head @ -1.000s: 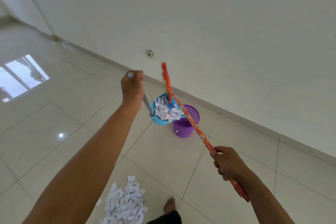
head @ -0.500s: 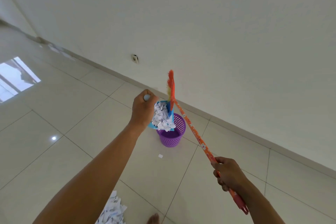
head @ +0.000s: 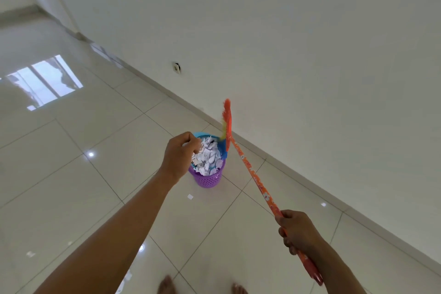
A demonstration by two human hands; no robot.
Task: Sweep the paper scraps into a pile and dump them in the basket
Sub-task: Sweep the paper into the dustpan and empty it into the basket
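A purple perforated basket (head: 207, 180) stands on the tiled floor near the wall. Directly over it, my left hand (head: 177, 156) grips the handle of a blue dustpan (head: 210, 137), tipped steeply toward the basket. White paper scraps (head: 207, 158) slide from the pan into the basket's mouth. My right hand (head: 297, 231) holds the orange broom (head: 253, 174) by its patterned stick. Its bristle head points up beside the dustpan's right edge. One loose scrap (head: 190, 196) lies on the floor just in front of the basket.
A white wall with a grey skirting runs diagonally behind the basket, with a socket (head: 176, 68) low on it. My bare feet (head: 167, 285) show at the bottom edge. A few paper scraps (head: 124, 281) lie near the left foot. Glossy tiles stretch to the left.
The dustpan has moved over the basket and tilted steeply, so the scraps now pour in. I have stepped closer, and the floor pile has slipped nearly out of view.
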